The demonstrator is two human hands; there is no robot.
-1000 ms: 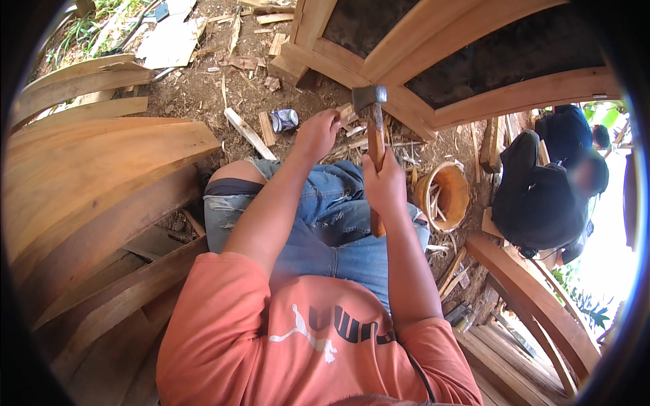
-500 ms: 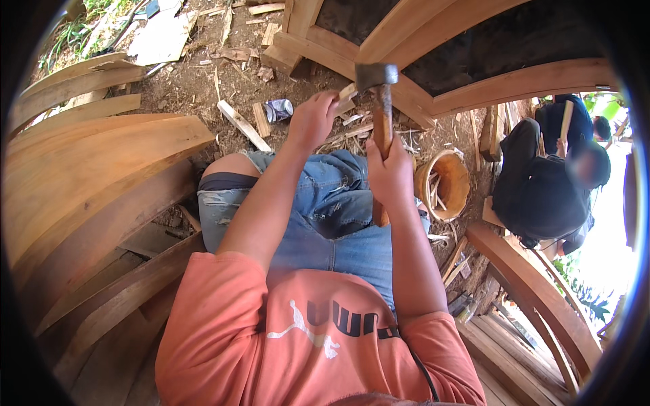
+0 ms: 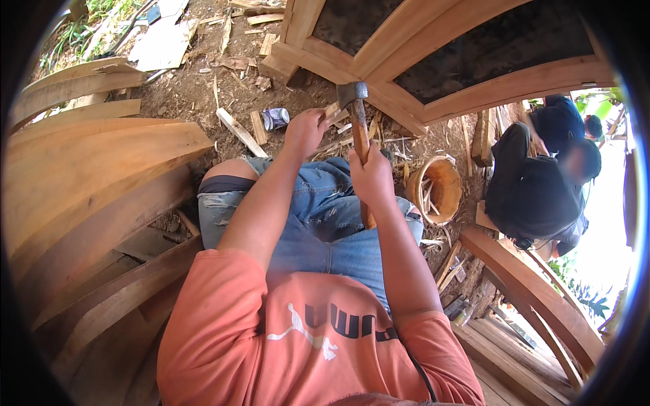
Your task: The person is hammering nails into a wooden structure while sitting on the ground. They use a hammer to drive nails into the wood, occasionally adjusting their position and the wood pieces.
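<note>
Dirt floor [image 3: 175,95] lay chip-strewn; right hand [image 3: 374,177], two o'clock, wrapped hatchet [image 3: 361,128] mid-handle, seemingly for control; left hand [image 3: 305,132], eleven o'clock, pinched wood piece [image 3: 334,111] at twelve, probably steadying it.

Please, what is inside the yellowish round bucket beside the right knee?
Inside the yellowish round bucket lie several thin, pale wood strips; whatever is beneath them is covered.

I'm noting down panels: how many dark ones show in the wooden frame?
2: one dark panel at top centre and a second dark panel to its right, both set in the wooden frame. The picture's edge cuts the frame off, so others may be hidden.
</note>
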